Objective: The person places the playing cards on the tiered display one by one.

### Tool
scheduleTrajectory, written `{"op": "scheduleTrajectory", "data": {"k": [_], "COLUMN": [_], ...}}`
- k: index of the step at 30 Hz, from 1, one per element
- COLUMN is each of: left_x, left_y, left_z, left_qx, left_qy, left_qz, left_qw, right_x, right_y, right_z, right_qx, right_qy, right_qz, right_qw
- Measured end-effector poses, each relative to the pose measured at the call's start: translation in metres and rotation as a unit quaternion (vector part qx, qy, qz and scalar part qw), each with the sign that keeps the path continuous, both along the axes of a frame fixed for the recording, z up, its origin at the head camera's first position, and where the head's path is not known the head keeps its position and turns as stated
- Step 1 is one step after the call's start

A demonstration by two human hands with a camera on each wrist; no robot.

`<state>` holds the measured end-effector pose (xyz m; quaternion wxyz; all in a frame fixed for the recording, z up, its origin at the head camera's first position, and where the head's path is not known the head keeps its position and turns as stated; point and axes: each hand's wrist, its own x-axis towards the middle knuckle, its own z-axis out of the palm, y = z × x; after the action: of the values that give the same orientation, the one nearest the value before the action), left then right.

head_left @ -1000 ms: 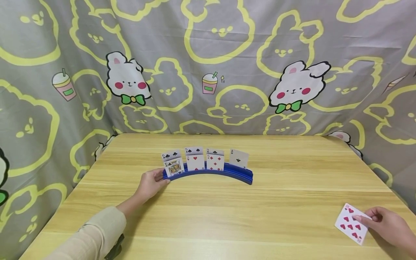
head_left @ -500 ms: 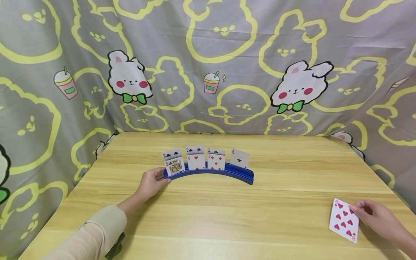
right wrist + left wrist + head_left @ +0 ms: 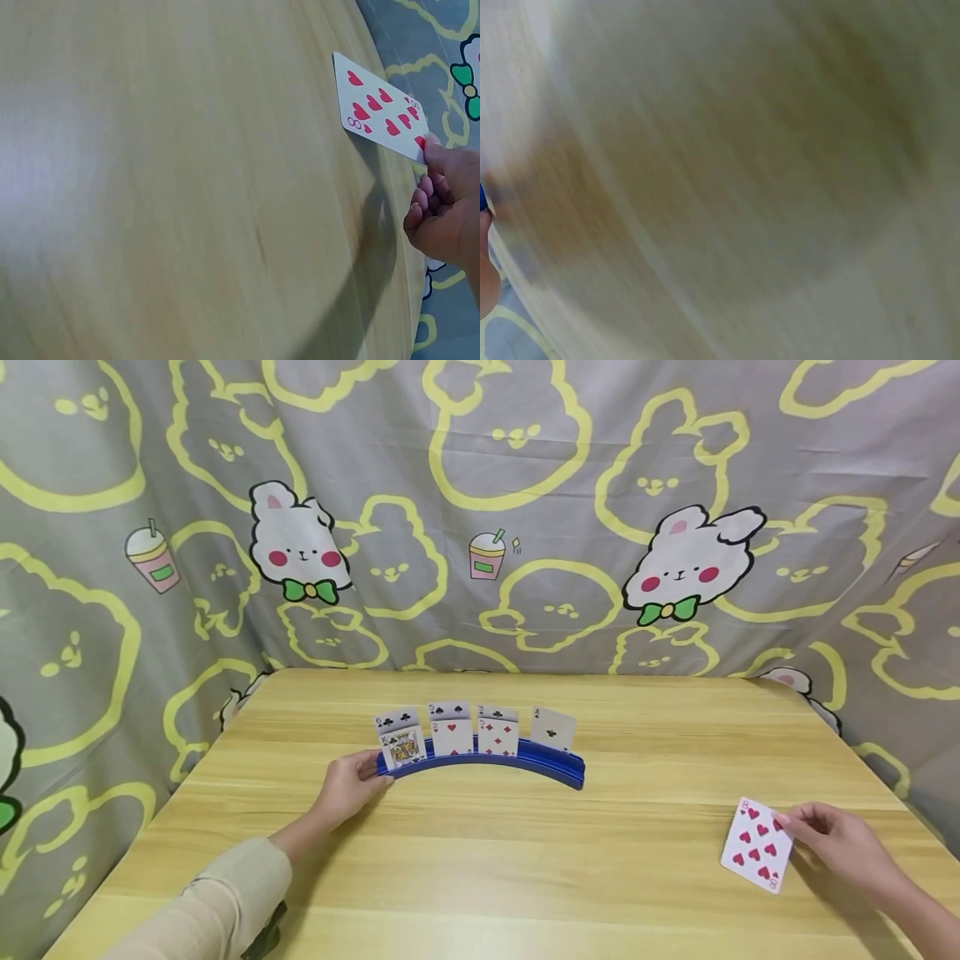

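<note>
A curved blue card holder [image 3: 480, 762] stands on the table, its left end gripped between the thumb and fingers of my left hand [image 3: 347, 789]. Upright in it are a king of clubs [image 3: 405, 747] before a six of clubs [image 3: 396, 719], a two of hearts [image 3: 452, 737] before a five of spades, a five of diamonds [image 3: 497, 737] before a three of clubs, and an ace of clubs [image 3: 553, 727] by itself. Over the table's right side, my right hand [image 3: 843, 843] pinches an eight of hearts [image 3: 756, 845] by one edge. The left wrist view catches just a fingertip and a bit of blue.
The wooden table [image 3: 525, 860] spreads between both arms. Behind it and along the sides hangs a grey curtain [image 3: 420, 460] with yellow outlines and rabbit prints. Something dark [image 3: 266, 931] shows under the left sleeve.
My right hand has carried the eight of hearts leftward and slightly farther from me, tilting it along the way. The left hand and the card holder have stayed in place.
</note>
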<state>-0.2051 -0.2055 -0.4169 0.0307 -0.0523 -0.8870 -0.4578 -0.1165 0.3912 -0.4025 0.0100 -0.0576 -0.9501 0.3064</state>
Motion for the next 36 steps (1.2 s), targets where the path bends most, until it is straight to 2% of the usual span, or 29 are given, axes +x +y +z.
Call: {"op": "scheduleTrajectory", "data": {"k": [14, 20, 26, 31, 36], "left_x": [0.001, 0.001, 0.001, 0.001, 0.0], "left_y": [0.002, 0.002, 0.001, 0.001, 0.001], "left_z": [0.002, 0.001, 0.001, 0.002, 0.001], "left_qx": [0.005, 0.007, 0.005, 0.003, 0.001], "left_qy": [-0.004, -0.007, -0.009, -0.009, -0.012], "left_qz": [0.004, 0.002, 0.004, 0.006, 0.009], "left_qw": [1.0, 0.9999, 0.9999, 0.9999, 0.9999], "right_x": [-0.008, -0.014, -0.021, -0.025, -0.028], "right_y": [-0.025, -0.046, -0.065, -0.077, -0.088], "right_z": [0.01, 0.023, 0.033, 0.038, 0.042], "right_qx": [-0.063, -0.069, -0.101, -0.119, -0.141], "right_qy": [0.033, 0.066, 0.112, 0.136, 0.175], "right_qz": [-0.022, -0.02, -0.012, -0.025, -0.035], "right_qw": [0.9972, 0.9953, 0.9885, 0.9832, 0.9737]}}
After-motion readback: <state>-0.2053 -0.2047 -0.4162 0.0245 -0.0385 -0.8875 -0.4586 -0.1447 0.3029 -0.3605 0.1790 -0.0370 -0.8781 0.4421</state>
